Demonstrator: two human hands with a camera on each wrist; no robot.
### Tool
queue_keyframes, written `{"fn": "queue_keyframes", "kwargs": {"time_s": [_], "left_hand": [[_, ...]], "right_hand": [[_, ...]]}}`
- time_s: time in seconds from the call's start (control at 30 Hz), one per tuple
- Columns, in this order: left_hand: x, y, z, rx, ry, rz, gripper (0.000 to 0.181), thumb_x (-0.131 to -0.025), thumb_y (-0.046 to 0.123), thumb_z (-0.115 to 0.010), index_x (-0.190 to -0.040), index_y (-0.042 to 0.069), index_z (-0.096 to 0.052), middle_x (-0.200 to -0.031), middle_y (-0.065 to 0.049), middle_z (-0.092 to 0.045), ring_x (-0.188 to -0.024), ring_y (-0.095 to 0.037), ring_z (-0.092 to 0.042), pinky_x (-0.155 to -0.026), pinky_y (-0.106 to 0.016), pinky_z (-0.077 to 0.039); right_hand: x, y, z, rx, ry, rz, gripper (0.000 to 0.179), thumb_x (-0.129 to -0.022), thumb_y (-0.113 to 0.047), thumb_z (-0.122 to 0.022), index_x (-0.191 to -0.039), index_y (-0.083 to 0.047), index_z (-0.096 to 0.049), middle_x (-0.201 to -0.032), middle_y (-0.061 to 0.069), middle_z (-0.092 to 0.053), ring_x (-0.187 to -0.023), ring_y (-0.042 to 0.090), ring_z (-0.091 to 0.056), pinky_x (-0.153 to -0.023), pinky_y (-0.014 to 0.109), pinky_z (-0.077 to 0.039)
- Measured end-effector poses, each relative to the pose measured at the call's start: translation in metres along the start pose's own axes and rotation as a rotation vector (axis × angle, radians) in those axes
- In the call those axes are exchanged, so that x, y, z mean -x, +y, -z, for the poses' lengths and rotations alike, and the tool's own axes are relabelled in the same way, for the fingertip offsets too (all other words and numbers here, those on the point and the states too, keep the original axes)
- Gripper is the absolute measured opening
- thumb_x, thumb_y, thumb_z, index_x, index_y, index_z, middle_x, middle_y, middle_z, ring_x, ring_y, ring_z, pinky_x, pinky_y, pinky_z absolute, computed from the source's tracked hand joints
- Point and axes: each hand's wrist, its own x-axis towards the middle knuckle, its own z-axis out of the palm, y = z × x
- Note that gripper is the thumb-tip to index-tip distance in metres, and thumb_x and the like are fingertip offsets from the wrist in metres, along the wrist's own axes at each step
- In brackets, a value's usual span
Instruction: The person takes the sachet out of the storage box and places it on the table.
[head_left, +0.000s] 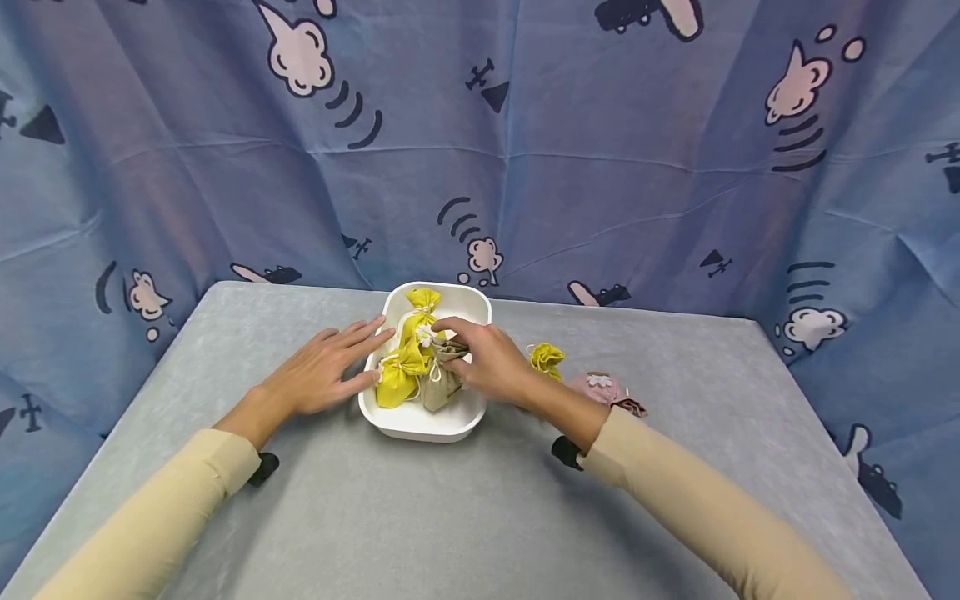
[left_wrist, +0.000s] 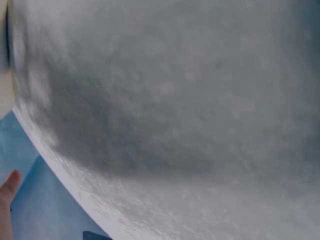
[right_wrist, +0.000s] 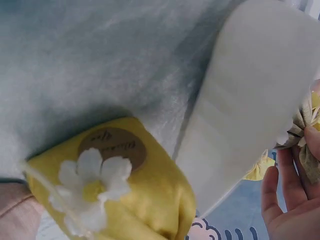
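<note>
In the tray (head_left: 424, 432), by the bench's far edge, the right hand (head_left: 491, 360) has fingers pinching the grey bag (head_left: 439, 392) at its neck — the best hold, likely soft, light; left hand (head_left: 322, 371): fingers apart.

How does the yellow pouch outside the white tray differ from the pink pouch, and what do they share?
The yellow pouch lies nearer the white tray; the pink pouch lies farther right. The yellow pouch's visible cloth is all yellow; the pink pouch has a darker, brownish gathered end. Both rest on the grey table, and each bears a white flower.
</note>
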Motion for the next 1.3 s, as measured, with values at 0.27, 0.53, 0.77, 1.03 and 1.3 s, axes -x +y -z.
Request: {"fn": "queue_keyframes", "kwargs": {"time_s": [0.27,0.53,0.77,1.03,1.3], "left_hand": [[-0.002,0.003,0.001,0.002,-0.003,0.004,0.066,-0.101,0.048,-0.049,-0.158,0.020,-0.031,-0.164,-0.006,-0.024,-0.145,-0.036,-0.031,-0.109,-0.059,-0.032],[-0.002,0.006,0.003,-0.003,-0.018,0.013,0.066,-0.101,0.049,-0.049,-0.158,0.019,-0.032,-0.164,-0.006,-0.024,-0.147,-0.034,-0.030,-0.110,-0.059,-0.031],[-0.003,0.007,0.005,-0.014,-0.038,0.026,0.067,-0.101,0.051,-0.048,-0.158,0.020,-0.031,-0.164,-0.005,-0.023,-0.147,-0.032,-0.028,-0.110,-0.059,-0.030],[-0.004,0.007,0.007,-0.046,-0.067,0.033,0.068,-0.102,0.053,-0.044,-0.159,0.021,-0.028,-0.165,-0.005,-0.021,-0.148,-0.032,-0.026,-0.111,-0.062,-0.027],[-0.004,0.008,0.008,-0.046,-0.067,0.029,0.066,-0.102,0.052,-0.044,-0.159,0.020,-0.030,-0.164,-0.006,-0.022,-0.148,-0.033,-0.026,-0.111,-0.062,-0.027]], "right_hand": [[0.002,-0.004,0.015,0.016,0.023,0.011,0.049,-0.087,-0.006,-0.076,-0.133,-0.011,-0.060,-0.110,0.009,-0.074,-0.100,0.022,-0.070,-0.090,0.044,-0.052],[0.002,-0.009,0.040,0.005,0.073,0.027,0.048,-0.087,-0.003,-0.075,-0.133,-0.010,-0.060,-0.105,0.009,-0.075,-0.098,0.021,-0.070,-0.088,0.042,-0.051],[0.005,-0.009,0.064,0.014,0.139,0.034,0.048,-0.088,-0.002,-0.075,-0.133,-0.010,-0.060,-0.108,0.011,-0.074,-0.101,0.026,-0.070,-0.091,0.047,-0.049],[0.010,-0.005,0.089,0.040,0.208,0.021,0.050,-0.087,-0.002,-0.075,-0.134,-0.009,-0.060,-0.108,0.014,-0.074,-0.096,0.027,-0.071,-0.073,0.041,-0.052],[0.018,0.010,0.098,0.070,0.266,-0.023,0.046,-0.087,-0.001,-0.075,-0.131,-0.007,-0.062,-0.110,0.016,-0.073,-0.093,0.029,-0.070,-0.073,0.042,-0.050]]}}
